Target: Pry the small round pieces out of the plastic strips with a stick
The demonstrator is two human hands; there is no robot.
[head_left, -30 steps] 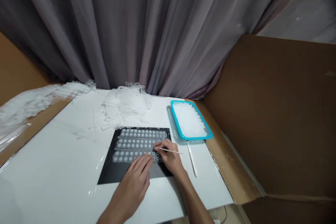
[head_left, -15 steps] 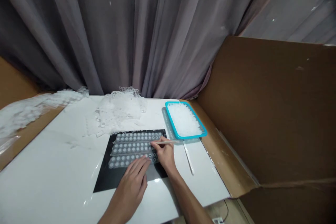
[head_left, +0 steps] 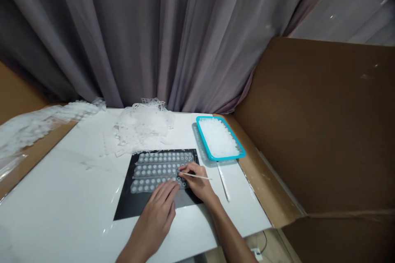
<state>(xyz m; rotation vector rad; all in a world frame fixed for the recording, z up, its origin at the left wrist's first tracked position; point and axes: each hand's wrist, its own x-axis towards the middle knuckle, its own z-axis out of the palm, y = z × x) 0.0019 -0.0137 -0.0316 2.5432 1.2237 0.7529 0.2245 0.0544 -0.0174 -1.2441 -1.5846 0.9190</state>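
A translucent sheet with rows of round white pieces point(head_left: 151, 171) lies on a black mat point(head_left: 127, 210). My left hand point(head_left: 160, 209) rests flat with fingers stretched over the sheet's lower edge. Pinched between the fingers of my right hand point(head_left: 200, 185) is a thin white stick point(head_left: 201, 177), its tip over the right part of the sheet. There, several rounds show dark centres, unlike the plain white ones to the left. The exact spot under the stick's tip is partly hidden by my fingers.
A blue-rimmed tray point(head_left: 228, 159) heaped with small white pieces stands at the right. Near it lies another white stick point(head_left: 224, 185). Clear plastic lattice scraps point(head_left: 142, 125) pile up at the back, more plastic sheets point(head_left: 37, 125) at the left. Cardboard walls point(head_left: 324, 131) and a grey curtain point(head_left: 138, 41) enclose the table.
The stick in my right hand has tilted, its rear end now lower and closer to my wrist. My left hand stays flat on the sheet. The whole view has shifted slightly.
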